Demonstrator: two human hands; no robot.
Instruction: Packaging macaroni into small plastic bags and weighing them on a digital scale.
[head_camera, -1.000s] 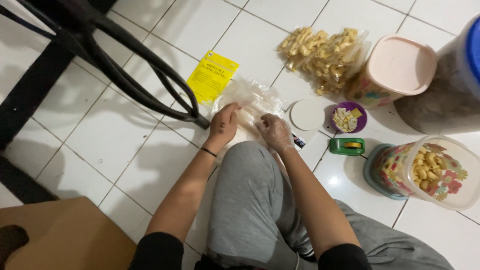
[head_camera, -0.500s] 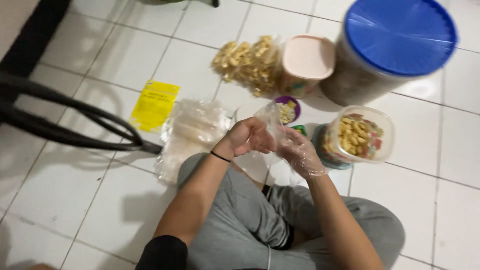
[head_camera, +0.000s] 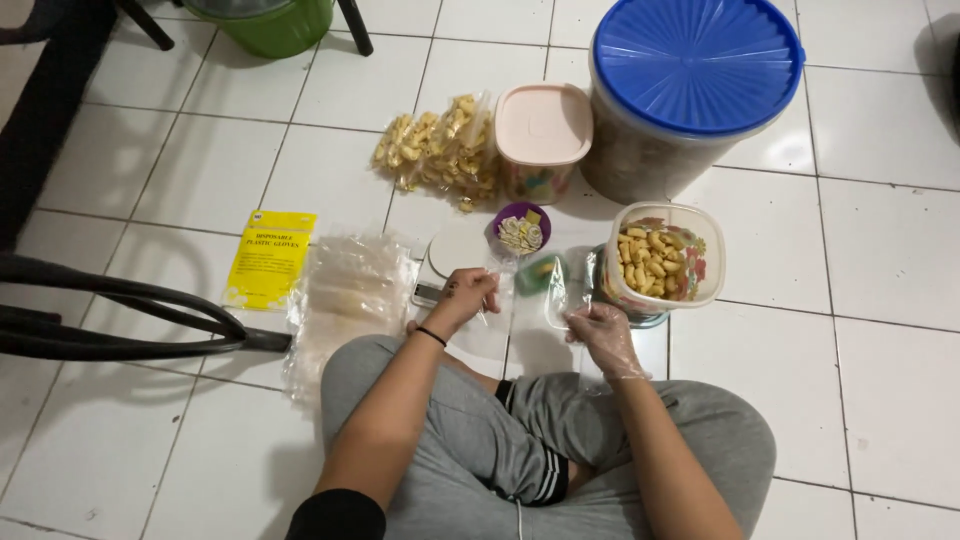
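Holding a clear bag stretched between the bare left hand and the gloved right hand, both pinched on its edges above the scale, the person seems mid-opening; filling needs snacks from the tub just beside

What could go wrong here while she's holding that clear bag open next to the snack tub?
The clear bag, stretched between the bare left hand and gloved right hand, is thin and might slip or tear. The open snack tub stands beside the right hand; a nudge could tip it.
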